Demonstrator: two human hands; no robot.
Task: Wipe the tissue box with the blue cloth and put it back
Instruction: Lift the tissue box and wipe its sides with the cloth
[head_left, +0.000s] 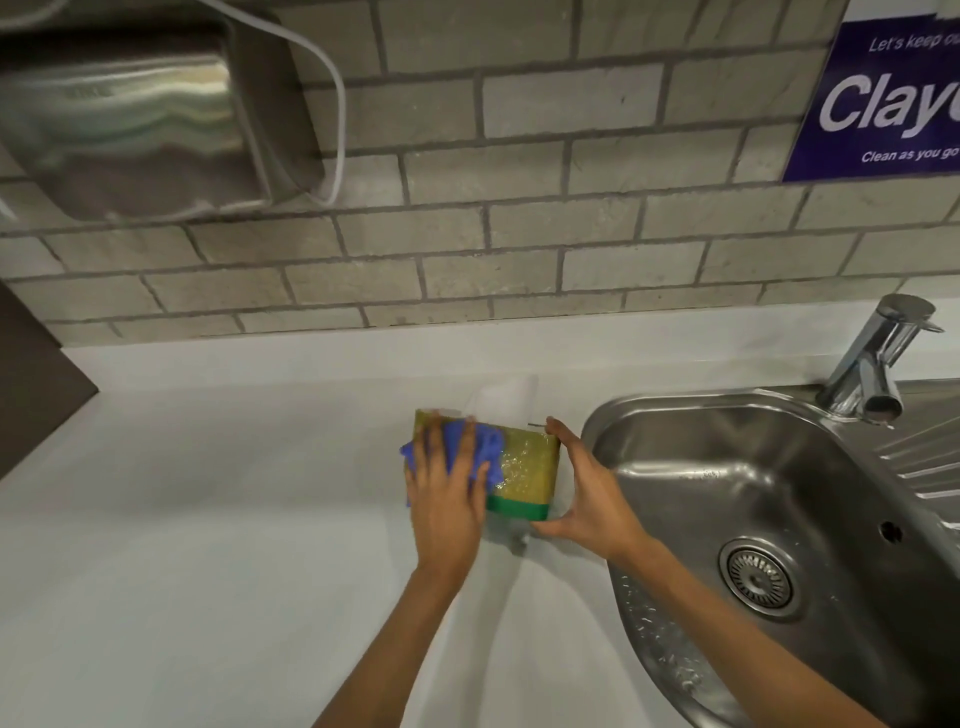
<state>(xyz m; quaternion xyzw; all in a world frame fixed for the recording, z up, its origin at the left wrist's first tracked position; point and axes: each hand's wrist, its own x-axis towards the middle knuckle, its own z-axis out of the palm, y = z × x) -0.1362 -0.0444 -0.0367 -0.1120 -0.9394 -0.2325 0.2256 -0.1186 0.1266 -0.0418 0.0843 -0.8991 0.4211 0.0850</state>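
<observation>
The tissue box (527, 465), yellow-green with a green band along its near edge, stands on the white counter (208, 519) just left of the sink. A white tissue (506, 400) sticks up from its top. My left hand (449, 499) lies flat on the blue cloth (488, 452), pressing it against the box's left part. My right hand (587, 493) clasps the box's right side, thumb at the near corner and fingers at the far corner. The box's left side is hidden under the cloth and hand.
A steel sink (753, 493) with a drain (761, 577) sits to the right, its tap (872, 364) at the back. On the brick wall hang a steel dispenser (130, 114) with a white cable, and a purple sign (883, 93).
</observation>
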